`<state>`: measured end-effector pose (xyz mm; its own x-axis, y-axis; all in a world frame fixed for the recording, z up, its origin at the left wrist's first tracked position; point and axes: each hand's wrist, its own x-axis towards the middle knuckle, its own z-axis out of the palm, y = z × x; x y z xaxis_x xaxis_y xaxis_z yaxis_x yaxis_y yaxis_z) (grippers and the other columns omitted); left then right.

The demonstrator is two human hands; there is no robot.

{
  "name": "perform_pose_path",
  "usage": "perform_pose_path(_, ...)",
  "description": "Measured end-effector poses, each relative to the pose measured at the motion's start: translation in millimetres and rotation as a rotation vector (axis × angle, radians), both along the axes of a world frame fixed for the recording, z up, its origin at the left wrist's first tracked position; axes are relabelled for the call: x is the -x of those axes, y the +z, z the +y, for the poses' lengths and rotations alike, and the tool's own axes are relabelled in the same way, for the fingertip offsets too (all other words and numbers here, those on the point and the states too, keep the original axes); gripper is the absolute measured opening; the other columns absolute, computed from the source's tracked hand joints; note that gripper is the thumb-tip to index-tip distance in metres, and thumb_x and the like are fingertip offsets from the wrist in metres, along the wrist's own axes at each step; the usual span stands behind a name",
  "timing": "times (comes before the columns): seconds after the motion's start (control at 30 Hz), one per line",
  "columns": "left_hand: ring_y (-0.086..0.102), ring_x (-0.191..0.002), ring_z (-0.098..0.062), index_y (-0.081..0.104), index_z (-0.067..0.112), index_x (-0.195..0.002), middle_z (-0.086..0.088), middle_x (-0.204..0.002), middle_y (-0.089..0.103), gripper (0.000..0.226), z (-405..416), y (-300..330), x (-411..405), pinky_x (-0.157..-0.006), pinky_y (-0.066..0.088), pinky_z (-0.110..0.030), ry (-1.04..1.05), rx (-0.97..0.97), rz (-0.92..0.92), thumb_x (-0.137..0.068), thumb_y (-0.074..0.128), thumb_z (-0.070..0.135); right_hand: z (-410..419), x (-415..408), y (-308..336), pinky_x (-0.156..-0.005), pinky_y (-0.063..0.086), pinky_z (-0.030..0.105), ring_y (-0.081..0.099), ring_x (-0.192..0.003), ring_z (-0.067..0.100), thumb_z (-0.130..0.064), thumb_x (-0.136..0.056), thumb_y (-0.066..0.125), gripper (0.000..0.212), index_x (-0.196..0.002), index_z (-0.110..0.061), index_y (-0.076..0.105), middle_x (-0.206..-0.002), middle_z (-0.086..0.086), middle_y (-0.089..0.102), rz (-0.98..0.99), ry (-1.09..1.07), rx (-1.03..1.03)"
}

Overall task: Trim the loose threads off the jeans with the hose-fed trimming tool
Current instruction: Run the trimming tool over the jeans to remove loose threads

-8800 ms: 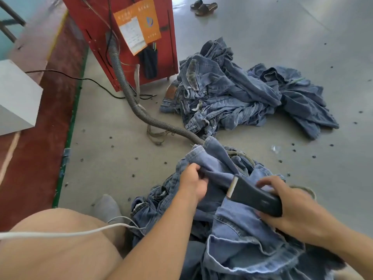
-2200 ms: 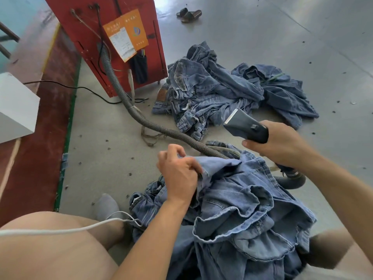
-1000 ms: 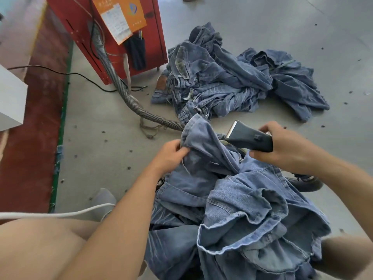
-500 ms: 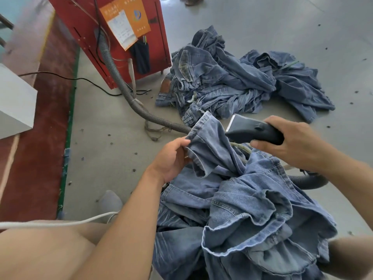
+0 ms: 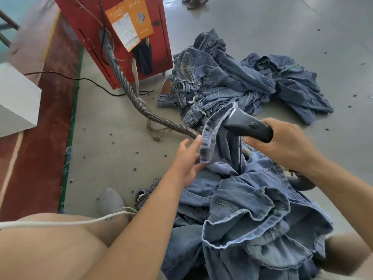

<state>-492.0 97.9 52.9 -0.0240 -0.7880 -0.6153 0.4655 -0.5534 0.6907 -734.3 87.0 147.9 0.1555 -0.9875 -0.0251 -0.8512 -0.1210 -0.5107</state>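
My right grip (image 5: 282,144) is clutching the trimmer (image 5: 245,124), its blade meeting the upright hem (image 5: 212,130) my left fingers (image 5: 193,142) are steadying, loosely spread.

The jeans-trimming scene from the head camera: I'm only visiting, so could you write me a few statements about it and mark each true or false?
1. The right hand grips the dark trimming tool. True.
2. The tool's head is against the raised hem of the jeans on the person's lap. True.
3. The left hand is clenched in a fist on the floor. False: it is at the raised hem with fingers fairly straight.
4. The ribbed hose runs to a blue cabinet. False: it runs to the red machine.
5. A pile of jeans lies on the floor beside the red machine. True.
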Motion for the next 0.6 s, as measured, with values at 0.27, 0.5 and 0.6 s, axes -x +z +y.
perform_pose_path(0.27, 0.059, -0.128, -0.022, 0.063, 0.012, -0.13, -0.009, -0.143, 0.06, 0.033, 24.4, -17.8, 68.7, -0.113, 0.045, -0.043, -0.254, 0.389, -0.534, -0.099, 0.056, 0.004, 19.3, -2.9, 30.8, -0.06, 0.037, 0.017, 0.058, -0.077, -0.014, -0.062, -0.086, 0.072, 0.035, -0.113, -0.041, 0.061, -0.077, -0.028, 0.064, -0.157, -0.093, 0.188)
perform_pose_path(0.5, 0.023, -0.147, -0.027, 0.046, 0.018, -0.155, 0.001, -0.169, 0.026, 0.064, 67.4, 21.4, 128.7, -0.123, 0.019, -0.04, -1.284, 0.855, -0.572, -0.093, 0.042, 0.002, -16.0, -32.2, 13.2, -0.058, 0.041, 0.032, 0.06, -0.069, 0.018, -0.074, -0.082, 0.062, 0.046, -0.099, -0.033, 0.049, -0.077, -0.009, 0.063, 0.22, 0.206, -0.068)
perform_pose_path(0.6, 0.034, -0.149, -0.014, 0.058, -0.006, -0.14, -0.013, -0.156, 0.046, 0.057, 64.4, 24.7, 86.9, -0.125, 0.019, -0.023, -1.19, 0.599, -0.099, -0.088, 0.037, -0.016, -26.3, -43.3, -48.1, -0.066, 0.042, 0.036, 0.061, -0.082, 0.028, -0.064, -0.088, 0.068, 0.043, -0.101, -0.026, 0.05, -0.099, 0.004, 0.07, 0.431, 0.326, -0.253)
